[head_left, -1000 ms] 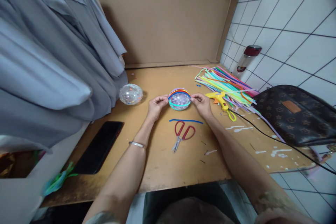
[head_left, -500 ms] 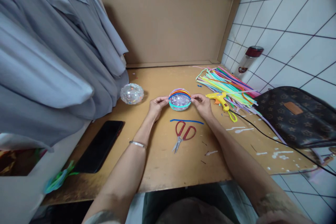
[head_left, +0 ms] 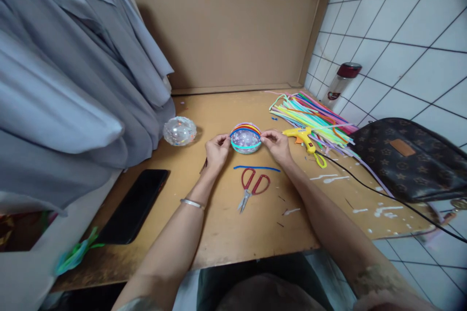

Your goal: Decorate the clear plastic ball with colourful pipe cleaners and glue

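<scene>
A clear ball (head_left: 246, 139) rests on the table between my hands, banded with purple, red, yellow and turquoise pipe cleaners. A blue pipe cleaner (head_left: 245, 130) arches across its front. At the left side of the ball, my left hand (head_left: 218, 149) pinches one end of that blue strip. My right hand (head_left: 276, 146) pinches the other end at the right side. The fingertips partly hide both ends. Just in front of the ball lie a loose blue pipe cleaner (head_left: 257, 168) and red-handled scissors (head_left: 251, 188).
A second clear ball (head_left: 180, 131) stands left, behind a black phone (head_left: 134, 206). To the right are a yellow glue gun (head_left: 304, 139) with its cord, a pile of pipe cleaners (head_left: 314, 119), a bottle (head_left: 341, 82) and a brown bag (head_left: 408, 158). Grey cloth (head_left: 80, 68) hangs at left.
The whole view has shifted slightly, so most things appear a little further left. Both hands stay at the sides of the ball; the left wrist has turned a little.
</scene>
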{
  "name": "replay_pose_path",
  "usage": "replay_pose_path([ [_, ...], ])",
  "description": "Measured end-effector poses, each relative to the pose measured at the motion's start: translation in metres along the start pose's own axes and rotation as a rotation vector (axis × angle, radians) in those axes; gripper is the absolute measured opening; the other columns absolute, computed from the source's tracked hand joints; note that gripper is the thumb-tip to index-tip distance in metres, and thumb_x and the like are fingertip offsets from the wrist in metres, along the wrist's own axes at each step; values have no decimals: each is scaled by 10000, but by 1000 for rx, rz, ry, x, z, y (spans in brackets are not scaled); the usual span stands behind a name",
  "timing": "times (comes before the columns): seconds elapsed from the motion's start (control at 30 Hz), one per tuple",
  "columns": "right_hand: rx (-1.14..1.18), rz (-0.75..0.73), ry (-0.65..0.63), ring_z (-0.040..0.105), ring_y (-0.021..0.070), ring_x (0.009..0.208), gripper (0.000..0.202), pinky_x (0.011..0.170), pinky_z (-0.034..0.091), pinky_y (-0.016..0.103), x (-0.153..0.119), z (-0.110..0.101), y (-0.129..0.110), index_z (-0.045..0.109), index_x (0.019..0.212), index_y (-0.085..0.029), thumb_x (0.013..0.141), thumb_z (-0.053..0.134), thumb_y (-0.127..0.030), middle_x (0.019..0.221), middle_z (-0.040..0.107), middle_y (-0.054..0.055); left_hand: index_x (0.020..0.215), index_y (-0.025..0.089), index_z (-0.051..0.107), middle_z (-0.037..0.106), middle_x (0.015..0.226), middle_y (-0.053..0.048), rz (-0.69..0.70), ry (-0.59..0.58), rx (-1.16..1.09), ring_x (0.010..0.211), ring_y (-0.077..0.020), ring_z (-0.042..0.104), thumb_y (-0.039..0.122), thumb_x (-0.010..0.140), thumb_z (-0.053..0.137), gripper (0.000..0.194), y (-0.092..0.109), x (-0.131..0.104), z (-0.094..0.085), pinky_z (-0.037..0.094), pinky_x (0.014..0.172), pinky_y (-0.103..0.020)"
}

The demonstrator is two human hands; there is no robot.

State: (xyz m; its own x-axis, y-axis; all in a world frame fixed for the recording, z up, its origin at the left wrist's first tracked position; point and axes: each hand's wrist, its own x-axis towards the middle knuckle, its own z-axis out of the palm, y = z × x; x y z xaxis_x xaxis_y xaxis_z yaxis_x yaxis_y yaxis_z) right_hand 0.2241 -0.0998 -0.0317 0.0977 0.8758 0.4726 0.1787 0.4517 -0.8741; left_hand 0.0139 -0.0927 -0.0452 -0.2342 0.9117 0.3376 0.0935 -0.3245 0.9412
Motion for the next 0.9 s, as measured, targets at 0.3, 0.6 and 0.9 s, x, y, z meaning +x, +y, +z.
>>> replay_pose_path([
  [0.3,-64,-70,-12,635,183,792,104,784,521,336,-2,0,-2,689,749,-213,760,648,-308,809,685,21,901,191,764,765,1041,-108,239,-74,264,1022,-277,693,350,873,516,296,11,-11,2,492,989,-405],
  [0.6,-231,-229,-79,620,209,874,94,840,513,359,-13,9,-21,678,790,-235,845,611,-271,873,642,38,1020,159,690,752,928,-150,-39,-73,471,909,-327,697,655,778,634,555,32,-15,10,499,810,-380],
  [0.9,-228,-276,-108,610,212,917,118,859,505,363,-21,22,-28,670,791,-232,861,576,-236,912,624,53,1159,155,583,734,1085,-160,-344,-64,514,1002,-311,694,691,705,668,707,48,-15,20,499,802,-354],
])
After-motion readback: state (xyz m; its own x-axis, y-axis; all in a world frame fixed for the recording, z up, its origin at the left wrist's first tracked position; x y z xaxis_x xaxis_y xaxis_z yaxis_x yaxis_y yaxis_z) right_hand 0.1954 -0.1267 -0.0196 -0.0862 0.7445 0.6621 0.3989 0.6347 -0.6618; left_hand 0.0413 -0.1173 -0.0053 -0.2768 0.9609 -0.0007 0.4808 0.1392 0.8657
